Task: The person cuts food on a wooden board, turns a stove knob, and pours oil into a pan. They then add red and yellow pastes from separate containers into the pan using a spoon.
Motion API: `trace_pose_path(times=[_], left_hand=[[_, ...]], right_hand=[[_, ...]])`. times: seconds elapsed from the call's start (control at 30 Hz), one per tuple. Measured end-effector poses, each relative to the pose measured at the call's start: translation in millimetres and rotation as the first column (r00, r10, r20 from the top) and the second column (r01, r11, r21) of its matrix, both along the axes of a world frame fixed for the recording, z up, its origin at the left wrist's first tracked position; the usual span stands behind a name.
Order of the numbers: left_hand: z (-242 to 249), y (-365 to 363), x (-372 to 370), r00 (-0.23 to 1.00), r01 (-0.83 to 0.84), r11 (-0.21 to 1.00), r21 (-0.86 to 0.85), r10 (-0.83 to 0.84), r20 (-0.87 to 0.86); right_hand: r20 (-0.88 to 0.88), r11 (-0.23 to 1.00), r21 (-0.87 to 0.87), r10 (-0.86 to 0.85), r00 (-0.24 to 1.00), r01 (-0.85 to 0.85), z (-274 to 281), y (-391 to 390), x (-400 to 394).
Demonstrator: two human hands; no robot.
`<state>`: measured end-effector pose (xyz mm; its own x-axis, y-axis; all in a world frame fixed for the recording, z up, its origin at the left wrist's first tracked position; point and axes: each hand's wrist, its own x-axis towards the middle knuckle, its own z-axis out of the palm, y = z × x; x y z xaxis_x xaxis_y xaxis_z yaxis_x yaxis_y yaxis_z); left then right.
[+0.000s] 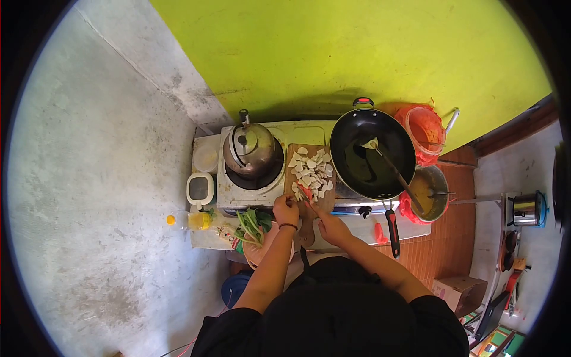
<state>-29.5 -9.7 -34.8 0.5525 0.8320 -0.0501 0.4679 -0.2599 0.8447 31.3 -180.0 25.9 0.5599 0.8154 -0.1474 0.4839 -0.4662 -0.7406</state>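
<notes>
Head: pale pieces [311,171] beyond hands [285,210]

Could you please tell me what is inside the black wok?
Inside the wok are a spatula and what looks like oil; whatever lies under the spatula's head is hidden.

Partly seen, 4 items
Knife [307,193]: handle hidden by right hand [333,229]. Blue container [232,290], 7 o'clock: partly behind left arm [266,276]. Black shirt [339,324], 6 o'clock: cut off. Dark object [559,187], 3 o'clock: cropped, unidentifiable.

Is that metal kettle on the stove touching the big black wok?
Apart. The head view shows the kettle to the left, the wok to the right, and the chopping board with white pieces between them.
</notes>
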Motion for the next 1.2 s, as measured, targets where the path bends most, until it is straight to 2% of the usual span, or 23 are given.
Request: trace_pose_path(times=[0.03, 0.13, 0.23, 0.33, 0.43, 0.57, 0.8, 0.9, 1.0, 1.1, 1.2], left_hand=[[6.7, 0.1, 0.8, 0.998, 0.041, 0.997, 0.06, -0.038, -0.046], [16.9, -3.9, 7.7, 1.0, 0.0, 0.992, 0.125, 0.002, -0.012], [16.8, -5.2, 19.0, 0.998, 0.017, 0.985, 0.173, -0.027, 0.06], [28.4, -6.3, 35.8, 0.994, 0.107, 0.929, 0.353, -0.114, -0.002], [46.2, -1.9, 56.7, 0.979, 0.202, 0.928, 0.313, -0.201, -0.035], [37.8, 14.8, 92.1, 0.953, 0.28, 0.831, 0.48, -0.301, -0.035], [44.5, 19.9, 134.9, 0.874, 0.482, 0.742, 0.467, -0.447, -0.191], [48.1, 14.3, 143.6, 0.845, 0.533, 0.699, 0.477, -0.413, -0.338], [49.6, 6.9, 155.4, 0.797, 0.544, 0.723, 0.427, -0.286, -0.532], [42.8, 4.3, 164.8, 0.758, 0.579, 0.711, 0.4, -0.288, -0.585], [27.0, 2.1, 174.1, 0.759, 0.545, 0.739, 0.396, -0.235, -0.607]], right_hand=[[0.029, 0.999, 0.03, -0.022, 0.999, 0.021, -7.0, -2.1, 0.9], [0.052, 0.995, 0.061, -0.086, 0.995, 0.082, -9.5, -6.7, 4.0], [0.033, 0.99, 0.034, -0.134, 0.99, 0.133, -11.4, -13.1, 6.5], [0.042, 0.984, 0.032, -0.174, 0.984, 0.172, -8.0, -17.7, 9.4], [0.071, 0.979, 0.03, -0.204, 0.976, 0.202, -6.1, -22.8, 12.5], [0.084, 0.971, 0.076, -0.231, 0.969, 0.225, -3.2, -28.4, 17.0], [0.064, 0.965, 0.097, -0.25, 0.966, 0.244, 1.5, -30.7, 26.0], [0.081, 0.965, 0.103, -0.25, 0.965, 0.241, 2.7, -31.3, 28.4], [0.1, 0.964, 0.116, -0.249, 0.963, 0.238, 7.2, -30.6, 30.1], [0.122, 0.96, 0.155, -0.254, 0.959, 0.234, 10.5, -30.2, 31.9], [0.156, 0.952, 0.201, -0.263, 0.952, 0.23, 4.6, -30.1, 34.1]])
